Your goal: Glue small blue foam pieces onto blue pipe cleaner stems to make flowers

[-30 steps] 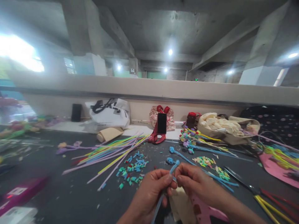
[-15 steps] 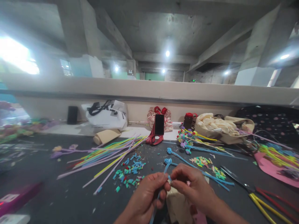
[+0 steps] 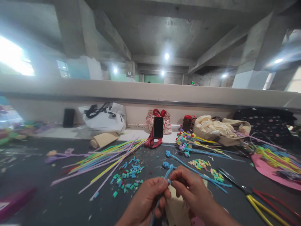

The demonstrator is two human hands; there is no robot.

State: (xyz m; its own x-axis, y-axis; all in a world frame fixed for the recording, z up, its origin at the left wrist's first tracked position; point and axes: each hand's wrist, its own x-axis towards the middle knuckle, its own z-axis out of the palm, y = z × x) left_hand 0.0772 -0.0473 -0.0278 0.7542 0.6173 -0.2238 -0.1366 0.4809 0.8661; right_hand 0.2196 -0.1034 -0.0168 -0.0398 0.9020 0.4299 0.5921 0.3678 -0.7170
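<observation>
My left hand (image 3: pixel 152 196) pinches a light blue fuzzy stem (image 3: pixel 168 172) between thumb and forefinger; the stem's lower part hangs down through its curled fingers. My right hand (image 3: pixel 190 188) is closed at the same stem, its thumb and fingertips touching it just right of the left ones. A small bend shows where the fingertips meet, its detail partly hidden. Beyond the hands, blue stems with knotted heads (image 3: pixel 167 153) lie on the dark table (image 3: pixel 77 207). A beige object (image 3: pixel 176 207) is below and between the hands.
Long coloured stems (image 3: pixel 108 163) lie left, beside cut pieces (image 3: pixel 131 172). Scissors (image 3: pixel 244 189) with red and yellow handles lie right. Behind are a phone (image 3: pixel 158 127), a white bag (image 3: pixel 105 117), a red-capped bottle (image 3: pixel 187 122), flower bunches (image 3: pixel 185 141) and a cloth bag (image 3: pixel 211 127).
The view has shifted slightly, so the table items sit a little further left. The blue stem's upper part now bends over to the right near my fingertips. Both hands stay closed at it.
</observation>
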